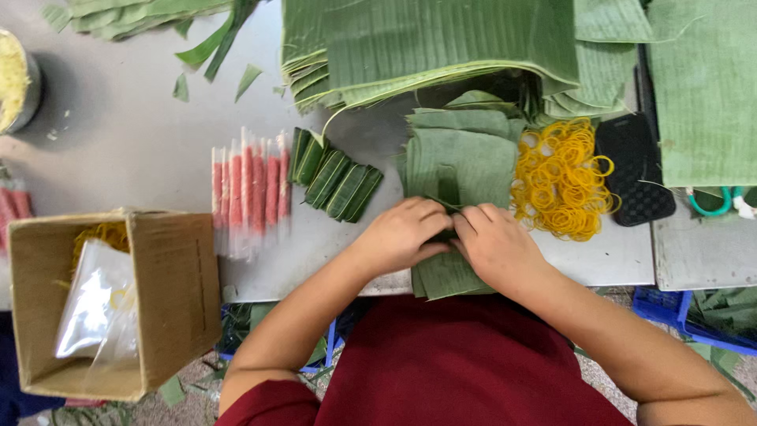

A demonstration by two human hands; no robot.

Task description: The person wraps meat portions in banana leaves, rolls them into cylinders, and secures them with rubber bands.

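My left hand (402,235) and right hand (495,244) pinch a leaf-wrapped roll (446,207) shut atop the cut leaf stack (461,162); both clenched to keep the fold tight. Rubber bands (561,180) lie near my right.

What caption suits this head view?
Both hands, left hand and right hand, fold a banana-leaf piece beside yellow rubber bands.

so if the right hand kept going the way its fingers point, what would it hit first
The right hand points left, so it would meet the left hand almost at once; their fingertips already look nearly touching over the leaf stack.
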